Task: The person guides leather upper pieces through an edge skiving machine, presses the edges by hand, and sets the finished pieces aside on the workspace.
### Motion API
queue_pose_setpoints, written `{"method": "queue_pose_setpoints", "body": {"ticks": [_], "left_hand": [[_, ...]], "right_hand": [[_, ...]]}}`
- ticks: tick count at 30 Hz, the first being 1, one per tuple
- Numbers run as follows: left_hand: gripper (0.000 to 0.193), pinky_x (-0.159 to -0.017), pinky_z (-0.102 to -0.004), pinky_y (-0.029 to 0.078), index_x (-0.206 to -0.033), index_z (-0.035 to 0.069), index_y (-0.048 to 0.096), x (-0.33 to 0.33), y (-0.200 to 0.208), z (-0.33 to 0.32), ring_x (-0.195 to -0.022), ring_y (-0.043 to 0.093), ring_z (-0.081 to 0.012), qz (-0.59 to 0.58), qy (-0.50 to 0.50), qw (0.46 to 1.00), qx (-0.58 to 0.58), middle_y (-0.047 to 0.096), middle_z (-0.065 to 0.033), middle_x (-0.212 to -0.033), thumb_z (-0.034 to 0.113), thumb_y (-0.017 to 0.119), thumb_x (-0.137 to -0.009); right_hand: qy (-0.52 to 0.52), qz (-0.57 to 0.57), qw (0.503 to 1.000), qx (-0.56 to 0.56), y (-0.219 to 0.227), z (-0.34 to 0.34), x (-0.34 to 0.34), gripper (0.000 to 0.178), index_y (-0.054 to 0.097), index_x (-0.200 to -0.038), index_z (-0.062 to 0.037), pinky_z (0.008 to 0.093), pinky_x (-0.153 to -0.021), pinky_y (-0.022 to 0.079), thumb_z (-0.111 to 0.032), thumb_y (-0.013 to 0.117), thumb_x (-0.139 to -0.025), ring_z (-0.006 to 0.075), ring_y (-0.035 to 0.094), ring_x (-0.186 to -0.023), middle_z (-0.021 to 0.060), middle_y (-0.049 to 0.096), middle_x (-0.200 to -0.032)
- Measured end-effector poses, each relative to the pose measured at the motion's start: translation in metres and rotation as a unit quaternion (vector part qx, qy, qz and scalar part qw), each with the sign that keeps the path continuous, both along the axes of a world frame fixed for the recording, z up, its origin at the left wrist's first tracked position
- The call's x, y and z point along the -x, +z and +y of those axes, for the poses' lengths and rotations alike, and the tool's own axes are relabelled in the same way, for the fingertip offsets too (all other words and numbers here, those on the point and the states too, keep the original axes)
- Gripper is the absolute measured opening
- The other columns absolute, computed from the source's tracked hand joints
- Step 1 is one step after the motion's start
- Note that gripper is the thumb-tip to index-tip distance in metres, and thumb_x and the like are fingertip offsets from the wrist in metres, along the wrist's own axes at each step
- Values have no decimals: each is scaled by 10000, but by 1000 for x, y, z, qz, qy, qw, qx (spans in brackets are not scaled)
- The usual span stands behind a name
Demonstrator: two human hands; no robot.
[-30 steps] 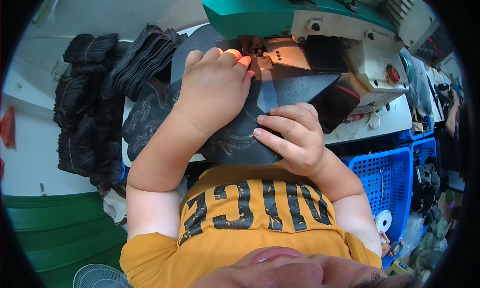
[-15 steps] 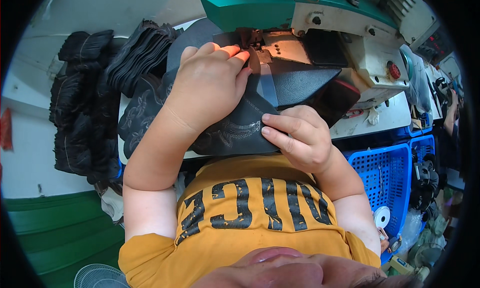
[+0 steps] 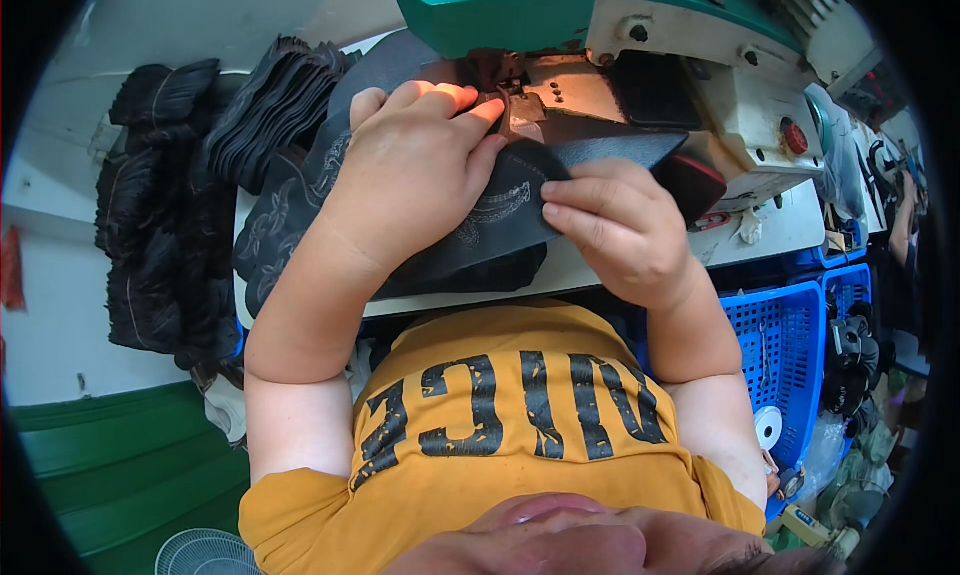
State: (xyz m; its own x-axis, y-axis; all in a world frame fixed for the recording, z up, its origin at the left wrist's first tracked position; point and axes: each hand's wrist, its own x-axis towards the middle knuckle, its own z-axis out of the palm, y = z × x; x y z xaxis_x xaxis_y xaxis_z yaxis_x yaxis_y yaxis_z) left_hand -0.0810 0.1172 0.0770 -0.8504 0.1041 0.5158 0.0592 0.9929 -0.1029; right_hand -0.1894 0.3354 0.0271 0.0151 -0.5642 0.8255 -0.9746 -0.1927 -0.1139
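Note:
A black leather piece with pale embroidery-like stitching lies across the work surface and reaches up to the lit working area of a green and white sewing machine. My left hand is palm down over it, fingers bent and pressing it close to the machine's foot; its thumb lies alongside and what is under the palm is hidden. My right hand pinches the piece's right edge between thumb and fingers, raising it a little. Similar embroidered black pieces are left of my left wrist.
Stacked black pieces and tied black bundles stand to the left. The machine's body rises at the right. Below the white table edge is a blue basket with a white spool. A fan is at lower left.
My right hand has moved up and slightly right, lifting and turning the leather piece's edge toward the machine. White tabletop now shows below it. My left hand has barely moved.

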Motion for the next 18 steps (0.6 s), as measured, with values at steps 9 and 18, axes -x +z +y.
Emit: {"method": "queue_pose_setpoints", "body": {"ticks": [9, 18], "left_hand": [[316, -969, -426, 396, -1212, 143, 801, 0, 3, 15, -1072, 703, -233, -21, 30, 999, 28, 777, -63, -1163, 333, 730, -970], [327, -1130, -527, 299, -1316, 257, 775, 3, 17, -14, -1245, 615, -236, -134, 34, 990, -11, 683, -56, -1373, 350, 689, -1014]], "right_hand": [[-18, -38, 999, -22, 19, -3, 37, 215, 737, -959, -2, 426, -829, 583, 30, 802, -756, 335, 705, -953, 112, 736, -1001], [-38, -30, 998, -33, 18, -12, 33, 172, 766, -968, -27, 400, -823, 593, -31, 815, -803, 303, 706, -935, 85, 732, -998]]}}
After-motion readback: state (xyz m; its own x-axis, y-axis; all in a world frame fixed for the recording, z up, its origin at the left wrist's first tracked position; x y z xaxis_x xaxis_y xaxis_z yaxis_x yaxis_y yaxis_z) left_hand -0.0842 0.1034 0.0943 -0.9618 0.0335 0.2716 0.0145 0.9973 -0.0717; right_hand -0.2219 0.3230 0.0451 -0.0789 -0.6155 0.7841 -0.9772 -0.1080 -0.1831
